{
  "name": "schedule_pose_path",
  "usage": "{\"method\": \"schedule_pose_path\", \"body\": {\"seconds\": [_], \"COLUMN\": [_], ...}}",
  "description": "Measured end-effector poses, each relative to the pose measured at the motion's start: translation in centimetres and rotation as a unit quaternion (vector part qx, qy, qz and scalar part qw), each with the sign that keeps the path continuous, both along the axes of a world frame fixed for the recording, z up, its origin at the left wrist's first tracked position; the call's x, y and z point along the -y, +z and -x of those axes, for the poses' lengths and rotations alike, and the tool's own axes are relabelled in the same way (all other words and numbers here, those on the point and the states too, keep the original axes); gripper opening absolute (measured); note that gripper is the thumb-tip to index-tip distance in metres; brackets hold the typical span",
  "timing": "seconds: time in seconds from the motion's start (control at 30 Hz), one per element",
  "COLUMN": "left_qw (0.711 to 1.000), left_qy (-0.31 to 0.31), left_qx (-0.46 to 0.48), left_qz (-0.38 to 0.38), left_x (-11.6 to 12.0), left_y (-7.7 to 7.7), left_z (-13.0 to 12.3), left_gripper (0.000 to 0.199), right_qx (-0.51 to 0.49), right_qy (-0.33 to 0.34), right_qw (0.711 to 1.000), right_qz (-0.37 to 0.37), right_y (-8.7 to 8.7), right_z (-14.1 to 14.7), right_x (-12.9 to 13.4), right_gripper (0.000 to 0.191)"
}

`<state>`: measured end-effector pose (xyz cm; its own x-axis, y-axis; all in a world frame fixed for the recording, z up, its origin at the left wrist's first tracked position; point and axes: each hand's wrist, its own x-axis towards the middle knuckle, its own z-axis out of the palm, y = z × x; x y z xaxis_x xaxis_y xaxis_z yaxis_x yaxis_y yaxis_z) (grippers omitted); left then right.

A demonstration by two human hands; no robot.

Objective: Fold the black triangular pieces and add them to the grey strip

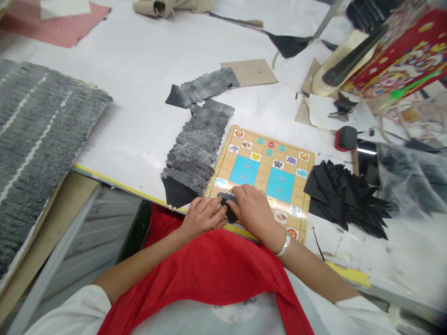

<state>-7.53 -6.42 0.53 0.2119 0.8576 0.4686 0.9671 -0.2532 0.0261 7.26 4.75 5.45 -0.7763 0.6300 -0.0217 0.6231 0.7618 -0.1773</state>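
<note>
Black piece lies on the game board near the desk's front edge, pressed under the fingers of the left hand and the right hand, beside the overlapping grey row.

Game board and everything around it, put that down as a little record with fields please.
Board: animal-picture game board, on white table
Left hand: fingers at small dark piece
Right hand: fingers at same piece, over board's near edge
Left of board: overlapping row of grey pieces
Right of board: black pieces, heaped
</note>
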Motion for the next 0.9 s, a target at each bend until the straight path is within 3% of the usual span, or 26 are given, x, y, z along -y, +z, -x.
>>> {"method": "schedule_pose_path", "body": {"seconds": [0.13, 0.33, 0.53, 0.77, 0.9], "left_qw": [1.000, 1.000, 1.000, 0.997, 0.998], "left_qy": [0.006, -0.003, -0.001, 0.054, 0.056], "left_qx": [-0.004, -0.024, -0.026, 0.048, 0.025], "left_qz": [0.007, -0.006, 0.012, 0.039, 0.016], "left_x": [-0.1, -0.1, -0.2, -0.1, -0.2], "left_y": [0.1, 0.0, 0.2, 0.5, 0.5], "left_z": [0.0, 0.3, 0.3, 0.8, 0.9], "left_gripper": [0.028, 0.031, 0.040, 0.037, 0.046], "right_qx": [0.039, -0.050, -0.117, -0.100, -0.087], "right_qy": [0.010, 0.055, 0.128, 0.168, 0.172], "right_qw": [0.999, 0.996, 0.984, 0.979, 0.980], "right_qz": [0.027, 0.043, -0.027, -0.066, -0.047], "right_y": [0.1, -1.4, -3.1, -3.0, -2.8], "right_z": [0.5, -0.9, -2.1, -1.9, -1.9], "right_x": [-0.6, -0.4, 0.2, 0.4, 0.6], "right_gripper": [0.016, 0.017, 0.028, 0.029, 0.031]}}
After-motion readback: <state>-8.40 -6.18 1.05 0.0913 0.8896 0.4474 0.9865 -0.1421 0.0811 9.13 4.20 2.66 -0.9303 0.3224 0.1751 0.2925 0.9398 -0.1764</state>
